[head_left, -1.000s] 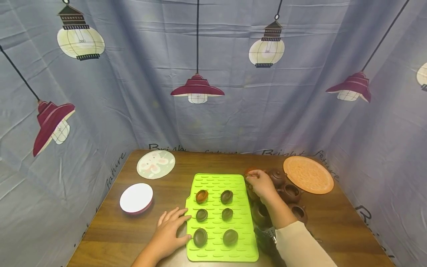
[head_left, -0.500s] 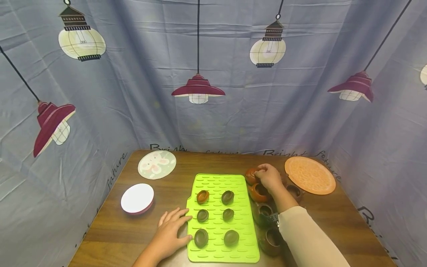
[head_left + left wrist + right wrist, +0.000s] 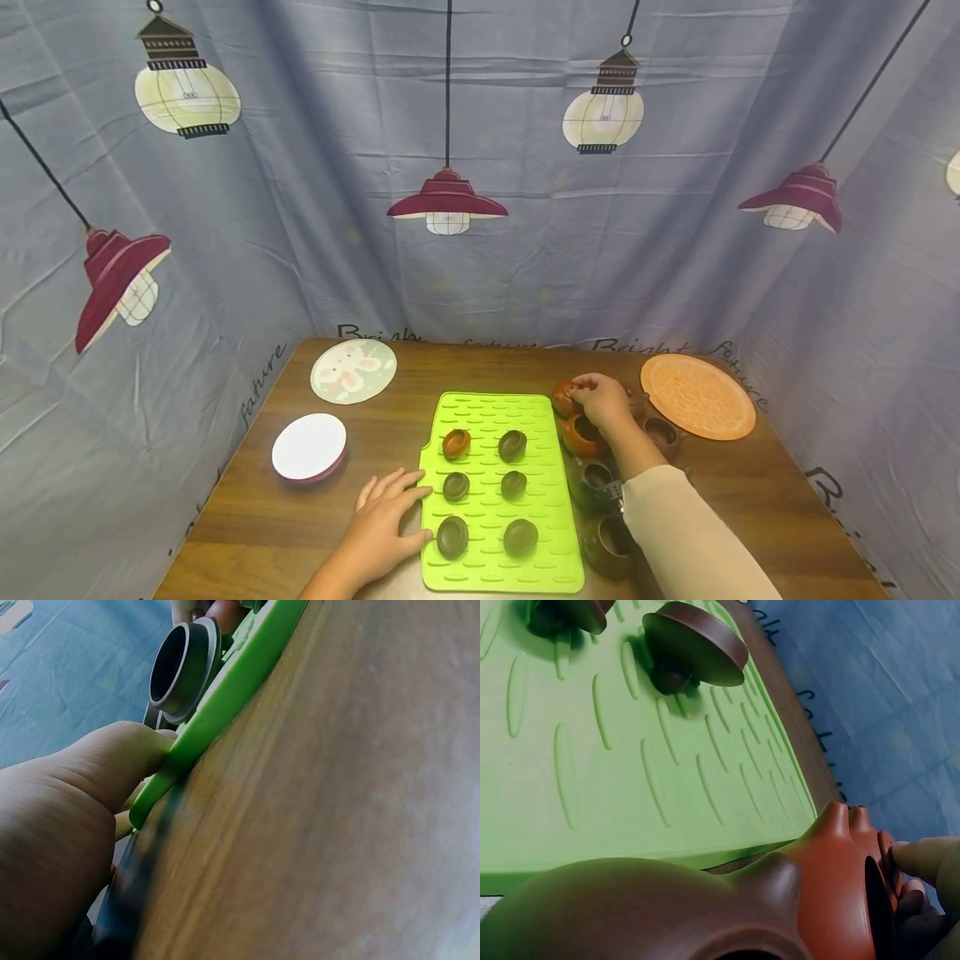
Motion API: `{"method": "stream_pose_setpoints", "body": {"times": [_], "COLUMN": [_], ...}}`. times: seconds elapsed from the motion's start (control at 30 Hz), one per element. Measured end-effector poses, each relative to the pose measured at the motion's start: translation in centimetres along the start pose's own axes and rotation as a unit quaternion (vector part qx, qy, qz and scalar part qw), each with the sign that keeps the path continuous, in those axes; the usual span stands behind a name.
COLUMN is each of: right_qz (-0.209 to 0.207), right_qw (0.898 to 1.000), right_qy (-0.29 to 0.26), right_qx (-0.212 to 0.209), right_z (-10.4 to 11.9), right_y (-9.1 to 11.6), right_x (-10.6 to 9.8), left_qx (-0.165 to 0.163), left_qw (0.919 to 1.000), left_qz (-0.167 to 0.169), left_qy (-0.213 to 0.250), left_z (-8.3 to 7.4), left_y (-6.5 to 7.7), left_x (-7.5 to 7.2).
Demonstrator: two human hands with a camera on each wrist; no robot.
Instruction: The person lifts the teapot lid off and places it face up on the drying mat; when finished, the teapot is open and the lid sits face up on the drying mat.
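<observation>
My right hand [image 3: 603,402] is at the back of a cluster of small clay teapots, its thumb and fingers pinching the lid [image 3: 886,851] of the rearmost orange teapot [image 3: 564,398]. A second orange teapot [image 3: 581,435], without a lid, stands just in front of it. My left hand [image 3: 384,521] lies with spread fingers at the left edge of a green mat [image 3: 480,408]; in the left wrist view its thumb touches the mat's edge. Several teapot lids lie knob-down on the mat, among them an orange lid [image 3: 456,444] and a dark lid [image 3: 184,671].
Dark open teapots [image 3: 609,546] line the mat's right side, and a brown one [image 3: 660,435] sits beyond my right forearm. An orange round mat [image 3: 697,396] lies at the back right. To the left are a white-topped round dish [image 3: 308,447] and a bunny-print mat [image 3: 353,371].
My right hand has shifted right from over the orange teapots and its forearm has swung, uncovering the nearer pots. My left hand has stayed in place.
</observation>
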State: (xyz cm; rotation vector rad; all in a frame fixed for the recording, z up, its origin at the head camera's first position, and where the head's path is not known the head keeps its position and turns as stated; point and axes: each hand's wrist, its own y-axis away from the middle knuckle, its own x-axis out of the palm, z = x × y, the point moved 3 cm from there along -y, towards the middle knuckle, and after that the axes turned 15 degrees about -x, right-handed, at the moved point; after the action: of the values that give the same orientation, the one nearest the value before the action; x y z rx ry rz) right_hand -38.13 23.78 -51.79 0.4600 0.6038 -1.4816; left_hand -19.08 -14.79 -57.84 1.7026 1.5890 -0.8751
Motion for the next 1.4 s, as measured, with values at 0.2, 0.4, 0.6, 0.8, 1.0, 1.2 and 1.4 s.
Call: {"method": "stream_pose_setpoints", "body": {"times": [0.2,0.4,0.6,0.8,1.0,1.2,1.4], "right_qz": [-0.004,-0.008,-0.040,-0.055,-0.049,-0.032,-0.028], "right_qw": [1.000,0.999,0.996,0.982,0.952,0.913,0.870], "right_qy": [0.005,-0.021,-0.074,-0.176,-0.288,-0.391,-0.477], "right_qx": [0.007,0.025,0.026,0.050,0.085,0.109,0.122], "right_z": [0.2,0.5,0.8,1.4,1.6,2.0,2.5], "right_y": [0.0,0.0,0.1,0.6,0.8,1.1,1.5], "right_x": [-0.5,-0.7,-0.8,-0.5,0.5,1.6,2.8], "left_qx": [0.004,-0.003,-0.004,-0.004,-0.003,-0.003,-0.003], "left_qw": [1.0000,1.0000,1.0000,1.0000,1.0000,0.9999,1.0000], "left_qz": [-0.001,-0.001,0.002,0.003,0.003,0.002,-0.001], "left_qy": [0.001,0.005,0.005,0.008,0.006,0.009,0.005], "left_z": [-0.2,-0.4,-0.3,-0.4,-0.3,-0.3,-0.3], "left_y": [-0.2,-0.1,-0.1,0.0,0.0,0.0,0.1], "left_x": [-0.1,-0.3,-0.4,-0.5,-0.5,-0.4,-0.2]}}
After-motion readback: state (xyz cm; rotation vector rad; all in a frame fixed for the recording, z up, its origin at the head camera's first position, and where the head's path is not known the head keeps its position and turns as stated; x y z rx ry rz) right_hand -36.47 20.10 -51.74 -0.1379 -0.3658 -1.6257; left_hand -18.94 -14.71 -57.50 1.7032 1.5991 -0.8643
